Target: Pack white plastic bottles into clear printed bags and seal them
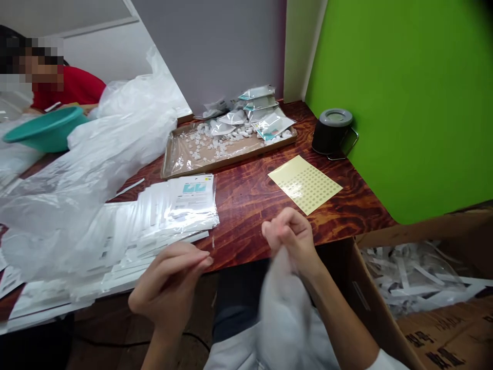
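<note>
A dark red wood-grain desk (246,205) carries a shallow cardboard tray (231,156) lined with plastic, holding small white pieces (215,145) and silvery sachets (262,110). Right of it stands a black lidded canister (331,132) with a wire handle. A pale yellow sticker sheet (304,184) lies flat. Printed white cards (192,203) spread along the front, partly under loose plastic sheeting (115,149).

Bright even light | soft shadows | tabletop (250,216) glare | white bundle (283,313) blurred

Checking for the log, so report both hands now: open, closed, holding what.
Left hand: open, fingers loosely curled, nothing visible in it.
Right hand: closed in a pinch on a blurred white soft piece.
</note>
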Motion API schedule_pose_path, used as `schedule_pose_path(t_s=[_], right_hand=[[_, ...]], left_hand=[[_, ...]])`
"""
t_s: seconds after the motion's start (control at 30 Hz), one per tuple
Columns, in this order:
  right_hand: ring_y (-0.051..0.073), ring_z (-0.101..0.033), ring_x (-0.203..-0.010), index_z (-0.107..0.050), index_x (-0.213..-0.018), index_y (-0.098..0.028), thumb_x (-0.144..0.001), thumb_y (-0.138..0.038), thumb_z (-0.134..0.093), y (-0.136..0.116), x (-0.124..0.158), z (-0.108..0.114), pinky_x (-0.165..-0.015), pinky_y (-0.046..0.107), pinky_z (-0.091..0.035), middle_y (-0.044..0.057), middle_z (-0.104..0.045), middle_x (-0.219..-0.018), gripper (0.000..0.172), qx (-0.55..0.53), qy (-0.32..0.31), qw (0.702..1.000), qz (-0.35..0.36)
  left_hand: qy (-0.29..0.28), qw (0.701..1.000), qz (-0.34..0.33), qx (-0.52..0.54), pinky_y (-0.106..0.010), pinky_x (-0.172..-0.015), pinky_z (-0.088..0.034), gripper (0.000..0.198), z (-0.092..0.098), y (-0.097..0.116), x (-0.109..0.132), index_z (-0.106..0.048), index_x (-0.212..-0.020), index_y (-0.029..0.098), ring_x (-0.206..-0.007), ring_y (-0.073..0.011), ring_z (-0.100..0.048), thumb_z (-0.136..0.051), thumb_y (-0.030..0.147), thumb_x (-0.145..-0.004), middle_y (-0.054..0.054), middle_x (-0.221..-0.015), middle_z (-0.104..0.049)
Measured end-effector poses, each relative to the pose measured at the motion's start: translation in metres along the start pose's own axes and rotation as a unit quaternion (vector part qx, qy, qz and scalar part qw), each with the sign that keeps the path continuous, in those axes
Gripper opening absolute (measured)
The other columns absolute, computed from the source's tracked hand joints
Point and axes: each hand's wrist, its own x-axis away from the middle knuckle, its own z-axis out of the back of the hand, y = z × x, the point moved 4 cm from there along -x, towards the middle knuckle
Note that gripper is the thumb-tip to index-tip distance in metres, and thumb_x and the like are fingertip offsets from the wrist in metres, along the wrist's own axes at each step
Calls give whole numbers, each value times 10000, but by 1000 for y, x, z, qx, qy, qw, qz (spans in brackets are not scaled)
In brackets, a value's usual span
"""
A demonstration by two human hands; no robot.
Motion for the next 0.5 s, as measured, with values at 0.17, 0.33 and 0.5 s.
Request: schedule_pose_path(t_s=[0.17,0.33,0.5], right_hand=[[34,-210,-334,-386,-619,-223,-850,-489,-644,-8,29,-43,-859,359,-504,-166,-298,-393,437,-254,-87,955,-126],[38,-180,-357,-457,-643,-234,-836,-469,-674,-6,40,-45,-1000,476,-454,-167,-297,-409,374,-217,-48,955,-196],[33,-164,-373,-460,-654,-232,-825,-457,-693,-4,38,-48,-1011,521,-441,-166,-278,-417,366,-202,-23,950,-235]], left_hand=[[-134,961,-195,-142,-314,-595,-520,332,8,31,2,-729,-1038,204,-671,-188,-680,-744,80,-730,-38,-867,-753],[-196,920,-268,-208,-316,-631,-548,255,26,36,6,-742,-1036,256,-699,-219,-726,-624,151,-835,-37,-896,-777],[-238,905,-285,-210,-283,-595,-548,285,33,35,2,-742,-1047,301,-659,-207,-729,-611,163,-835,-3,-867,-779]])
